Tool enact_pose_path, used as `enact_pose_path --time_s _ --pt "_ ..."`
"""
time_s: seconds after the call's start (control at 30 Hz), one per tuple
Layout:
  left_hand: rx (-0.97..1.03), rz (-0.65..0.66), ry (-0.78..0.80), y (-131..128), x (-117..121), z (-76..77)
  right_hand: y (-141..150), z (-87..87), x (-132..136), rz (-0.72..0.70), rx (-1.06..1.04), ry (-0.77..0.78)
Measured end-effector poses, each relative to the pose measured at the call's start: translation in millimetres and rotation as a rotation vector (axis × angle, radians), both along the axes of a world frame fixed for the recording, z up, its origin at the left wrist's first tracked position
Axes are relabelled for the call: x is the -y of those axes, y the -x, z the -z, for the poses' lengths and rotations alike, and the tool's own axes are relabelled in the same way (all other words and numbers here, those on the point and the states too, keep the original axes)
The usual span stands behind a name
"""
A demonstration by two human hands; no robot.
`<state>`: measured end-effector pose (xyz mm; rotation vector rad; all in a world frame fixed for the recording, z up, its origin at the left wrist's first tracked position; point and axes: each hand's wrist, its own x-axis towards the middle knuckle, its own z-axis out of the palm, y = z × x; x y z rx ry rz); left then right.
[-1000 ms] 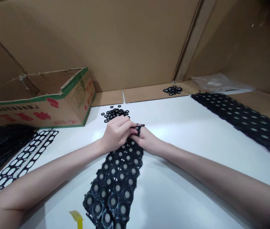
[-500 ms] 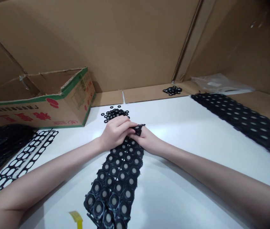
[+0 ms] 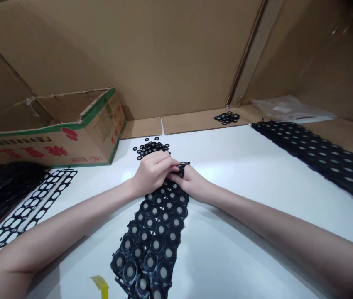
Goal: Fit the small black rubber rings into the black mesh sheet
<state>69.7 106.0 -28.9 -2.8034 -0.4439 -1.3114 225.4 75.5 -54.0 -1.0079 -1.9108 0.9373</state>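
A black rubber sheet of moulded rings point(image 3: 150, 238) runs from the near edge of view up to my hands. My left hand point(image 3: 154, 172) is closed, its fingers pinching at the sheet's far end. Close against it, my right hand point(image 3: 192, 182) grips the same end, thumb towards the left fingers. A folded corner of the sheet sticks up between them. What lies under the fingertips is hidden. Just beyond my left hand is a heap of loose black rings point(image 3: 151, 148).
An open cardboard box point(image 3: 92, 141) stands left, near stripped black webbing point(image 3: 33, 203) and a dark pile point(image 3: 5, 191). Another ring sheet point(image 3: 319, 153) lies right, with a small ring pile point(image 3: 227, 118) and a clear plastic bag point(image 3: 291, 108) behind. Yellow tape point(image 3: 101, 285) is in front.
My left fingertips have shifted slightly over the raised corner, covering more of it. Both hands otherwise stay at the sheet's far end.
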Motion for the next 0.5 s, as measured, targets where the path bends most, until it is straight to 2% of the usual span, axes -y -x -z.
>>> enact_pose_path --time_s 0.1,0.33,0.5 --pt "0.038 -0.019 0.151 -2.2 0.6 -4.3 0.8 -2.4 0.8 0.006 0.036 -0.032" --pt "0.289 -0.128 0.68 -5.7 -4.1 -7.8 0.8 -5.3 -0.9 -0.017 0.106 -0.06" --pt "0.567 -0.129 0.823 1.9 -27.9 -15.2 1.0 -2.4 -1.9 -0.065 0.063 -0.124"
